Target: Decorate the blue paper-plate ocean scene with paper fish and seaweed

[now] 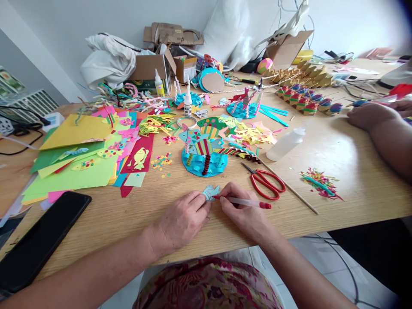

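Observation:
A small light-blue paper fish [210, 192] with fine markings lies on the wooden table near its front edge. My left hand [189, 213] presses its fingers on the fish's left side, holding it against the table. In my right hand [240, 210] is a red marker pen [246, 201] with a clear barrel, its tip at the fish's right side. Just beyond stands a paper fish decoration [204, 148] on a round blue base. Red-handled scissors [265, 182] lie to the right of my right hand, beside a thin wooden stick [289, 189].
Coloured paper sheets [74, 163] and a black phone [45, 240] lie on the left. Glue bottles [188, 101], paper scraps and boxes fill the back. A clear plastic bottle [285, 143] and a scrap pile [322, 182] are right; another person's arm [383, 133] rests there.

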`<action>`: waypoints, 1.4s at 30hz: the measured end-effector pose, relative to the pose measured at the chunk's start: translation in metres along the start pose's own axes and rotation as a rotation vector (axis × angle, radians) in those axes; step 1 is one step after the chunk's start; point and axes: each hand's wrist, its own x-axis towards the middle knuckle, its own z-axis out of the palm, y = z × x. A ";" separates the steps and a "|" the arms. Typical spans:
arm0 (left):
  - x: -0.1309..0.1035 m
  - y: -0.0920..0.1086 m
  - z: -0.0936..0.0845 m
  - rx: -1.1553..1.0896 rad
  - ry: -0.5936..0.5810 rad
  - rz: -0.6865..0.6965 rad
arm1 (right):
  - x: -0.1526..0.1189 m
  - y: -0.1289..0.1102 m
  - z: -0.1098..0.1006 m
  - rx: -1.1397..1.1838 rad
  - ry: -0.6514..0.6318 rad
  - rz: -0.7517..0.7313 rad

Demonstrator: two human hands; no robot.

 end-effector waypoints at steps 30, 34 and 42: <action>0.000 0.000 0.005 -0.004 -0.059 -0.065 | 0.001 0.004 -0.002 0.096 0.036 0.005; 0.001 0.000 0.005 -0.005 -0.074 -0.071 | 0.001 0.004 -0.003 0.097 0.022 0.012; 0.001 0.001 0.003 -0.009 -0.075 -0.070 | 0.000 0.005 -0.001 0.076 0.022 0.013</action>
